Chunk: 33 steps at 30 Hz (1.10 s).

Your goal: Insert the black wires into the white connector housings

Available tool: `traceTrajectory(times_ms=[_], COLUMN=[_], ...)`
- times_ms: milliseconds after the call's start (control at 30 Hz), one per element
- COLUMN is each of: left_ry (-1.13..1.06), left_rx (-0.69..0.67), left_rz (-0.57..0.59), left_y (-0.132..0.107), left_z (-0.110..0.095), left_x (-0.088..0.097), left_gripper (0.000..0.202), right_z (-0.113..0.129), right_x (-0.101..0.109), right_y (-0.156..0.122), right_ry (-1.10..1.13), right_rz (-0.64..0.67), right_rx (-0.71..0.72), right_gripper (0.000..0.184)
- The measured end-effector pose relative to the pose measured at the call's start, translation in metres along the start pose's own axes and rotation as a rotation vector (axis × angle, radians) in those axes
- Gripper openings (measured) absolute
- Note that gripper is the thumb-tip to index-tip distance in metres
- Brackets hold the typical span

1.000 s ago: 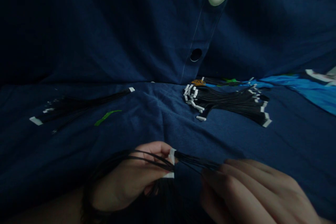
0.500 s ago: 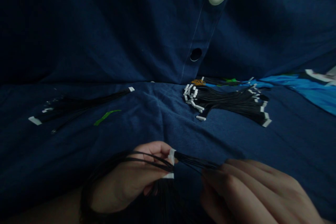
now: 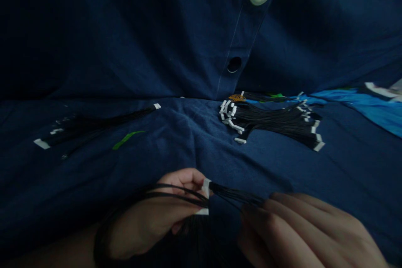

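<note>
We are holding black wires (image 3: 234, 193) taut between two hands, in front of a dark blue cloth (image 3: 176, 148).
Our left hand (image 3: 157, 214) is pinching the upper connector (image 3: 205, 188), with a lower connector (image 3: 202, 212) sitting just below it and more strands looping over the wrist; our right hand (image 3: 304, 226) is grasping the wires running from the upper connector, its fingertips being partly hidden. We are judging the step to be straightening or sorting these strands, and we are thinking the next move is calling for a firm left pinch and a light, even pull. Beyond, a loose bundle (image 3: 105, 122) is lying at left near a green strip (image 3: 125, 137), and a thicker bundle (image 3: 273, 118) is lying at right. We are finding no readable brand, label or writing.
</note>
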<state>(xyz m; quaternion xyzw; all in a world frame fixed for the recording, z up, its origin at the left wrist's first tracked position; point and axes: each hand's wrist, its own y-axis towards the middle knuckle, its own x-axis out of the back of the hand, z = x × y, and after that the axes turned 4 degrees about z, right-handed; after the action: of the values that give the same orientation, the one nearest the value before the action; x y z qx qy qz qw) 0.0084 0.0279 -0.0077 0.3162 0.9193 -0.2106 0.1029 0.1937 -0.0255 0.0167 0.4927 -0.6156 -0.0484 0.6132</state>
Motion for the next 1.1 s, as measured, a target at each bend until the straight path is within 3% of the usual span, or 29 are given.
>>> traceTrajectory(times_ms=[100, 267, 400, 567, 833, 967, 1100], left_ry=[-0.003, 0.037, 0.045, 0.035, 0.037, 0.043, 0.044], left_rx=[0.025, 0.036, 0.066, 0.126, 0.083, 0.005, 0.029], left_rz=[-0.003, 0.053, 0.091, 0.074, 0.092, 0.048, 0.024], left_y=[-0.001, -0.004, -0.002, -0.002, 0.000, -0.002, -0.003], left_z=[-0.003, -0.004, -0.003, -0.005, -0.001, 0.002, -0.001], left_x=[-0.001, -0.002, -0.002, -0.004, 0.001, -0.001, -0.004], left_gripper=[0.022, 0.026, 0.026, 0.025, 0.019, 0.027, 0.031], right_z=[-0.001, -0.004, -0.004, -0.003, -0.003, -0.003, -0.004], right_x=[0.001, 0.002, 0.001, 0.000, 0.000, -0.002, 0.000], right_y=[0.002, 0.013, 0.018, 0.015, 0.013, 0.013, 0.014], right_ry=[0.028, 0.218, 0.280, 0.286, 0.263, 0.265, 0.288], right_rz=[-0.043, 0.198, 0.266, 0.260, 0.251, 0.249, 0.287], right_rx=[-0.010, -0.008, 0.022, 0.028, 0.030, -0.035, -0.015], right_gripper=[0.019, 0.020, 0.020, 0.025, 0.022, 0.021, 0.026])
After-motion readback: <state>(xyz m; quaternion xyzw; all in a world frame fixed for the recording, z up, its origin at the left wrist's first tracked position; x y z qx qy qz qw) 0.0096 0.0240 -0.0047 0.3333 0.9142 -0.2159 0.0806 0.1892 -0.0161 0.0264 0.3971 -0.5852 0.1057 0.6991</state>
